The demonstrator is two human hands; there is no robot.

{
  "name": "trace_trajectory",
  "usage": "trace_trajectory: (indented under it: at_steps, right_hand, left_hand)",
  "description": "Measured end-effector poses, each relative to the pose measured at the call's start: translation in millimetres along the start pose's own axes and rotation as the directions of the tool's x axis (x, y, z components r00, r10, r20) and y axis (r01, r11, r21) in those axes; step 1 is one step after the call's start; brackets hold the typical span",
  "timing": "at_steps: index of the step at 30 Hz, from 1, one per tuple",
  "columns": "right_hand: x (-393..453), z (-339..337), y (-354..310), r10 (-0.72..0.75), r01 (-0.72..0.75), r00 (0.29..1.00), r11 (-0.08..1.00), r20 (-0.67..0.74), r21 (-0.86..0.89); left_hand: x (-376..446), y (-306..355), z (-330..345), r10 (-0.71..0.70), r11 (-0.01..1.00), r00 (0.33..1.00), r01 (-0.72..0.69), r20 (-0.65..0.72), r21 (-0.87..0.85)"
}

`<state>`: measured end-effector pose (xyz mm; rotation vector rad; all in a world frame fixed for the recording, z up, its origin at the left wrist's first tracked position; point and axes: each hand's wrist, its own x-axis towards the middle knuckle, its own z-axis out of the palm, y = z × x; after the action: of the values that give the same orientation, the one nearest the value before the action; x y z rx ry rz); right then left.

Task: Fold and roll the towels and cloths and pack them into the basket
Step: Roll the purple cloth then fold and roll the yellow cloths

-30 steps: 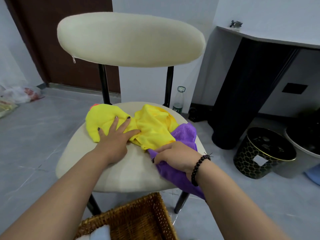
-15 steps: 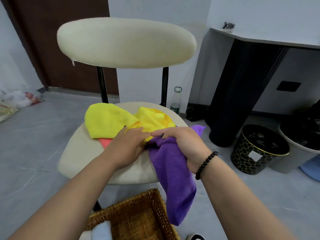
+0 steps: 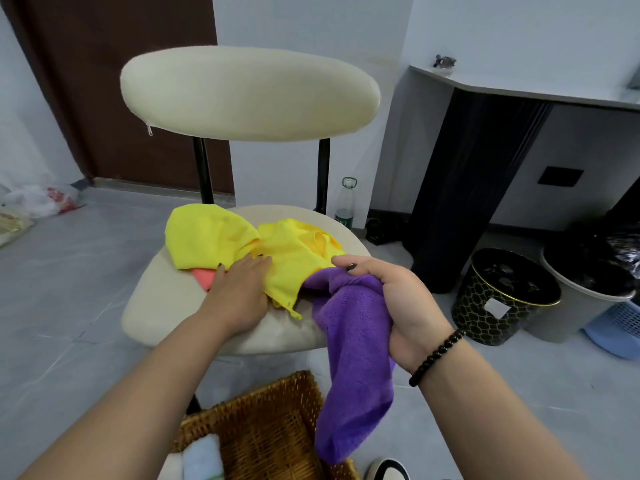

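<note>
Gripping a bunched end of the purple cloth [image 3: 349,344], the right hand [image 3: 394,303] at centre right of the frame has its fingers curled round the fabric, and the rest of the cloth hangs down over the near edge of the chair seat [image 3: 166,306] toward the wicker basket [image 3: 263,424] at the bottom. The left hand [image 3: 239,289], just left of it, lies flat with straight fingers pressing on the yellow cloths [image 3: 214,240], which sit crumpled in the middle of the seat; a pink cloth [image 3: 204,276] peeks out from under them beside the fingers. A pale folded towel [image 3: 202,457] already lies in the basket's lower left corner. The step in hand looks like separating the purple cloth from the pile, so folding has not begun on it. Next it probably needs spreading flat on a bare part of the seat, which calls for both hands on its corners.
</note>
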<state>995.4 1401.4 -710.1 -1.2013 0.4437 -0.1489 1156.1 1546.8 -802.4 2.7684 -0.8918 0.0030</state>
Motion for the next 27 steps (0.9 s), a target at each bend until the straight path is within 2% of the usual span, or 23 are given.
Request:
trace_trajectory:
  at_steps: [3,5,6,9,11,13,17,21,27]
  right_hand:
    - [-3,8,-1,0.084,-0.084,0.996,0.984,0.008,0.155]
    - [-4,14,0,0.110,-0.122,0.992,0.966,0.062,0.229]
    - [-4,17,1,0.111,-0.131,0.989,0.958,0.094,0.254]
    - [-7,23,7,0.081,-0.136,0.979,0.943,0.187,0.305]
    - [-12,26,11,0.056,-0.132,0.970,0.940,0.236,0.316]
    - [-18,30,14,0.019,-0.093,0.975,0.940,0.221,0.329]
    - [-30,38,22,-0.060,-0.007,0.979,0.946,0.197,0.325]
    - [-39,46,38,-0.101,0.073,0.975,0.987,0.200,0.142]
    - [-50,57,56,-0.169,0.186,0.978,0.973,0.121,-0.138]
  left_hand:
    - [-26,17,-12,0.060,0.971,0.990,-0.087,-0.124,-0.224]
    - [-48,33,-23,0.051,0.867,0.991,-0.106,-0.125,-0.486]
    - [-58,42,-28,0.030,0.773,0.994,-0.088,-0.103,-0.629]
    - [-82,62,-38,-0.081,0.362,0.997,0.032,0.003,-0.931]
    - [-95,65,-43,-0.062,0.146,0.997,0.059,0.050,-0.987]
    - [-107,61,-45,-0.022,0.039,0.998,0.054,0.053,-0.998]
    - [-136,53,-48,0.028,0.055,0.999,0.018,0.019,-0.998]
    - [-158,43,-40,0.085,0.112,0.996,-0.035,-0.026,-0.993]
    - [-171,39,-35,0.004,0.257,0.999,-0.033,-0.033,-0.966]
